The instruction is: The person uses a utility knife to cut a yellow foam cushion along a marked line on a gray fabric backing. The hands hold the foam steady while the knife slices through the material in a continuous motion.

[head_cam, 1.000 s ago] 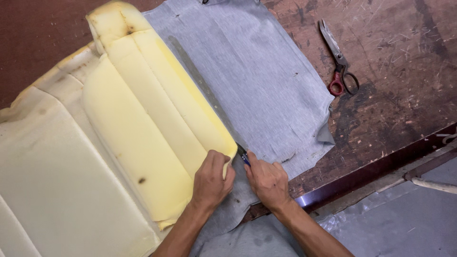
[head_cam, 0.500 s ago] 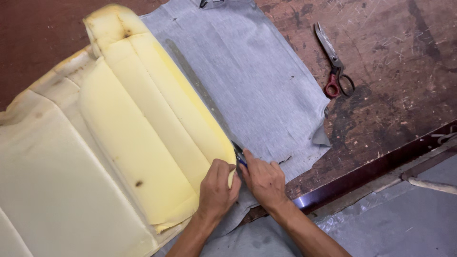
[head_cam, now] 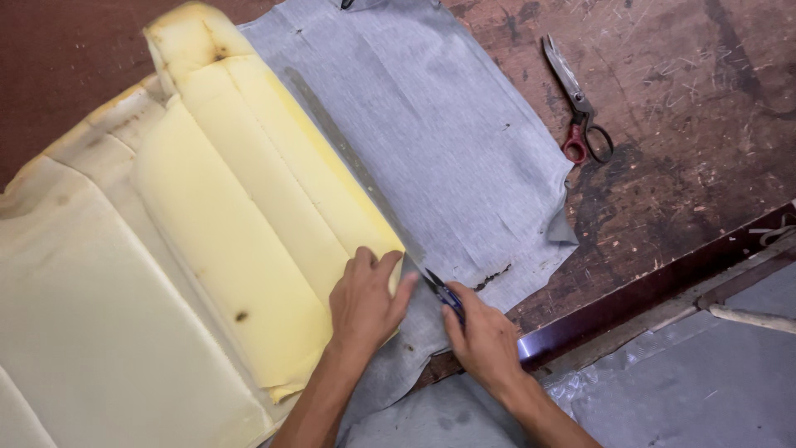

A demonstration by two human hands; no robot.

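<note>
A large yellow foam seat cushion (head_cam: 224, 207) lies on the worn wooden table (head_cam: 688, 158), partly over a sheet of grey fabric (head_cam: 439, 133). My left hand (head_cam: 362, 300) presses flat on the near corner of the foam, fingers spread. My right hand (head_cam: 485, 342) grips a small blue-handled cutting tool (head_cam: 442, 290), its tip on the grey fabric beside the foam's edge. A long grey strip (head_cam: 348, 158) runs along that foam edge.
Scissors (head_cam: 580, 112) with one red and one black handle loop lie on the table to the far right of the fabric. The table's dark front edge (head_cam: 655, 286) runs diagonally at lower right, with grey sheeting (head_cam: 696, 382) below it.
My right hand has drawn the blue-handled tool back toward me and to the right along the fabric. My left hand has shifted from the foam's corner edge to lie flatter on top.
</note>
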